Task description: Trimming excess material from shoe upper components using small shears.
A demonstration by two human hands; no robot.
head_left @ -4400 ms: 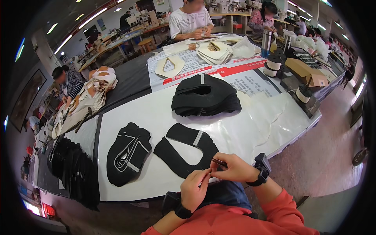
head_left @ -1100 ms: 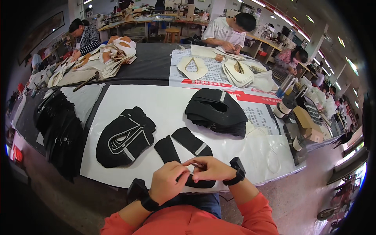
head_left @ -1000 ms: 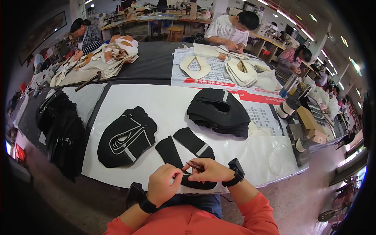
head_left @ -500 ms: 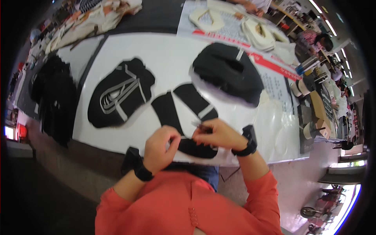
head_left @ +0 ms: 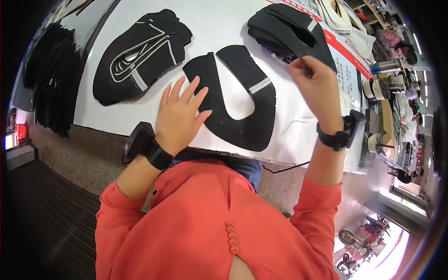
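Note:
A black U-shaped flat piece, probably a shoe upper, lies on the white tabletop in front of me, with a pale strip across its right arm. My left hand is open, fingers spread, the tips on or beside the piece's left edge. My right hand is raised at the right, near a stack of similar black pieces. Its fingers are closed around a dark, slim thing, mostly hidden. At the left lies another pile of black pieces, with pale lines along the top ones.
Black strips hang in a bundle at the far left. White cut pieces lie at the back right, beside a red-edged printed sheet. White spools stand along the right. The table's front edge runs just before my body.
My left hand has gone from curled to spread flat by the U-shaped piece. My right hand has moved right and away, toward the right stack. The whole view has shifted.

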